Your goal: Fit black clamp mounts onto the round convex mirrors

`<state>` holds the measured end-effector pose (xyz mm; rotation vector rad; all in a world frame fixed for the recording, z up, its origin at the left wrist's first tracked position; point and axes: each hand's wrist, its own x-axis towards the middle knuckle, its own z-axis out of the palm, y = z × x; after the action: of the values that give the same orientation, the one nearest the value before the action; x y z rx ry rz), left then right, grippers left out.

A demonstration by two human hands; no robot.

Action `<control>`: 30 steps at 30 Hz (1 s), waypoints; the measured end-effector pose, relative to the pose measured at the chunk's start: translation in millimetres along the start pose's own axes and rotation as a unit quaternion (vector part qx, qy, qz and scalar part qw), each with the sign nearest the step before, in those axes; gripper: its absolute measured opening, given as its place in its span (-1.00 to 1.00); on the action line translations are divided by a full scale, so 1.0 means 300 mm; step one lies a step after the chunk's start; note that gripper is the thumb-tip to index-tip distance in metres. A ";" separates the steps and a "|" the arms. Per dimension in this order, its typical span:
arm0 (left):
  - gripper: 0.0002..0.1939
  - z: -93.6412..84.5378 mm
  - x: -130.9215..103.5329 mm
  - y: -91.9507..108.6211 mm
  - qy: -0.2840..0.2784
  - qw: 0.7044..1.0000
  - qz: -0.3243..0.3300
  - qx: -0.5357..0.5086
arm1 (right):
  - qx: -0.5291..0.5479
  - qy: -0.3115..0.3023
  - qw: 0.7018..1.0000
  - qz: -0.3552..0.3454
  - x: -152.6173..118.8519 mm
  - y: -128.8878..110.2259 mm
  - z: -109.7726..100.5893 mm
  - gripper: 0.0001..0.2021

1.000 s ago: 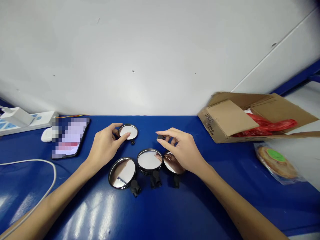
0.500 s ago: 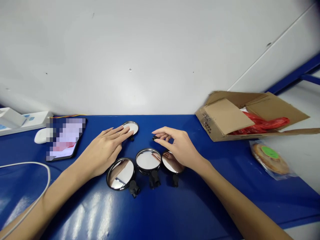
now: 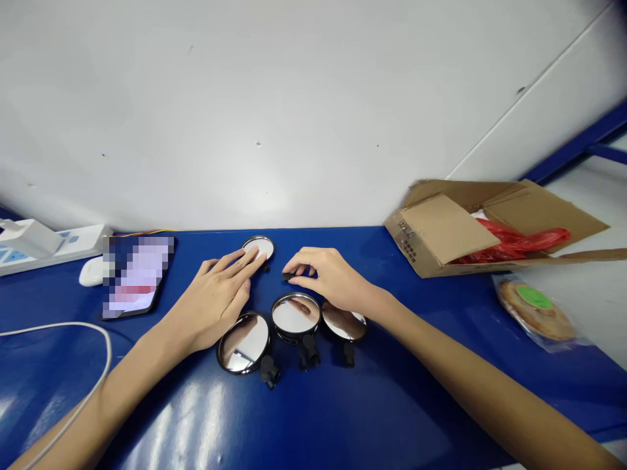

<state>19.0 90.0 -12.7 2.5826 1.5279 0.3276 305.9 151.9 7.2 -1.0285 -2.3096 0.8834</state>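
Note:
My left hand [image 3: 215,297] lies with fingers stretched over a small round mirror [image 3: 259,247] near the wall, its fingertips touching the glass. A dark stub shows at that mirror's near edge. Just right of it, my right hand [image 3: 323,274] pinches a small black plastic piece [image 3: 288,277] between thumb and fingers. Closer to me are more round black-rimmed mirrors: a left one [image 3: 243,343], a middle one [image 3: 296,314] and a right one [image 3: 345,324] partly under my right hand. Black clamp-like mounts [image 3: 270,371] stick out from their near edges.
At the right stands an open cardboard box [image 3: 441,228] with a red plastic bag [image 3: 519,243] inside. A wrapped round pastry [image 3: 539,310] lies before it. On the left are a phone [image 3: 140,277], a white case [image 3: 92,271], a power strip [image 3: 83,240] and a white cable [image 3: 105,365] across my left forearm.
My right hand has moved left with the black piece, closer to the far mirror's stub. My left hand stays on that mirror. The whole view has shifted slightly.

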 end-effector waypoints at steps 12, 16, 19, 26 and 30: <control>-0.36 0.008 -0.012 0.019 0.034 0.999 -0.006 0.004 | -0.167 0.025 0.978 0.122 -0.323 -0.098 -0.082 -0.56; -0.37 0.003 -0.014 0.024 0.042 0.999 -0.004 0.004 | -0.182 0.019 0.975 0.127 -0.404 -0.130 -0.022 -0.48; -0.37 -0.002 -0.021 0.029 0.047 0.999 0.001 0.003 | -0.192 0.045 0.973 0.116 -0.405 -0.135 0.013 -0.47; -0.40 0.008 -0.035 0.023 0.058 0.998 0.013 -0.007 | -0.157 0.071 0.974 0.144 -0.380 -0.125 0.021 -0.57; -0.40 -0.005 -0.048 0.037 0.076 0.997 0.013 -0.025 | -0.139 0.099 0.974 0.151 -0.381 -0.136 -0.019 -0.56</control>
<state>21.5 72.1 -10.5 2.5945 1.5127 0.5704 360.3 44.5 23.5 -1.5444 -2.1805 0.5394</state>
